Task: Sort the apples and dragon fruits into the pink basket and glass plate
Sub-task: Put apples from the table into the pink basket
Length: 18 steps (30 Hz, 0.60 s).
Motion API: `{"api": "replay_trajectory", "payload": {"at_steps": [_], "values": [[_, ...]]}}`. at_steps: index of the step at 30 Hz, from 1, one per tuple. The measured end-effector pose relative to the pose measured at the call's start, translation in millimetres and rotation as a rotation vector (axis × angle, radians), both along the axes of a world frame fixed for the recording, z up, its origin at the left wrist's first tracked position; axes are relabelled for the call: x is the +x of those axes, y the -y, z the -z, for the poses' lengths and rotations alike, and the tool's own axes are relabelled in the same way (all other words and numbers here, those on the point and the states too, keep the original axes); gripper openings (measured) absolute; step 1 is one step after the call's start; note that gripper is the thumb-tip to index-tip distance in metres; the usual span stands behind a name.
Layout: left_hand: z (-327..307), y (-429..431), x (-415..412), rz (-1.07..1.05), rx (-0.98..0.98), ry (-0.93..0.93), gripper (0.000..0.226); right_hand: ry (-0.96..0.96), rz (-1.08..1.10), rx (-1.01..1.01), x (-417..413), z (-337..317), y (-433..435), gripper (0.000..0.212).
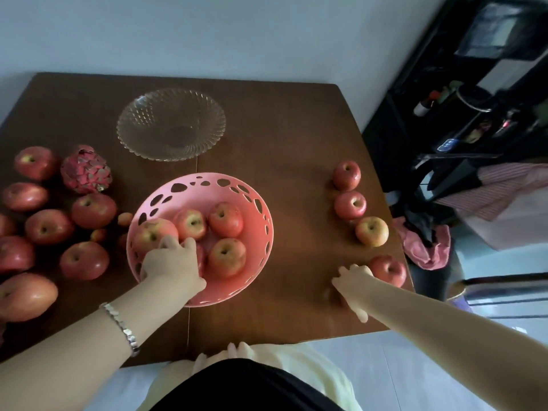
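Observation:
The pink basket stands mid-table and holds several apples. My left hand reaches into its near side and is closed over a red apple that is mostly hidden under it. The glass plate behind the basket has nothing in it. One dragon fruit lies at the left among several loose apples. My right hand is cupped palm-down at the near right. A sliver of a red apple shows under it. Another apple touches its fingertips.
Three more apples form a row along the table's right edge. Small orange fruits lie left of the basket. A large red fruit sits at the near left. Dark shelving and clothes stand right of the table.

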State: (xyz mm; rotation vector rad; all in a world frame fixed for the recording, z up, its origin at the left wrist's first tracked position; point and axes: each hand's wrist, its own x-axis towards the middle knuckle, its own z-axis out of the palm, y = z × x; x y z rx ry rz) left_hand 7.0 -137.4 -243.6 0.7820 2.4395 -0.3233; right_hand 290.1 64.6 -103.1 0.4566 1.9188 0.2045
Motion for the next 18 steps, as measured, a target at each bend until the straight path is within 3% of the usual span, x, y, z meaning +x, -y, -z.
{"api": "replay_trajectory", "payload": {"at_steps": [3, 5, 9, 12, 15, 18], "values": [[-134, -8, 46, 0.101, -0.045, -0.125, 0.085, -0.046, -0.043, -0.025, -1, -3, -2, 0.080], [-173, -10, 58, 0.113, -0.079, -0.119, 0.073, -0.152, 0.034, -0.071, -7, -15, -3, 0.076], [-191, -11, 61, 0.128, -0.108, -0.120, 0.067, -0.669, 0.484, -0.324, -37, -60, 1, 0.066], [-191, -5, 61, 0.132, -0.091, -0.123, 0.068, -0.999, 0.805, -0.715, -67, -92, 11, 0.054], [-193, -1, 60, 0.103, -0.056, -0.114, 0.067, -0.901, 1.205, -1.296, -89, -97, 28, 0.078], [-195, 4, 59, 0.079, -0.025, -0.094, 0.068, -0.756, 1.454, -1.460, -104, -80, 43, 0.099]]}}
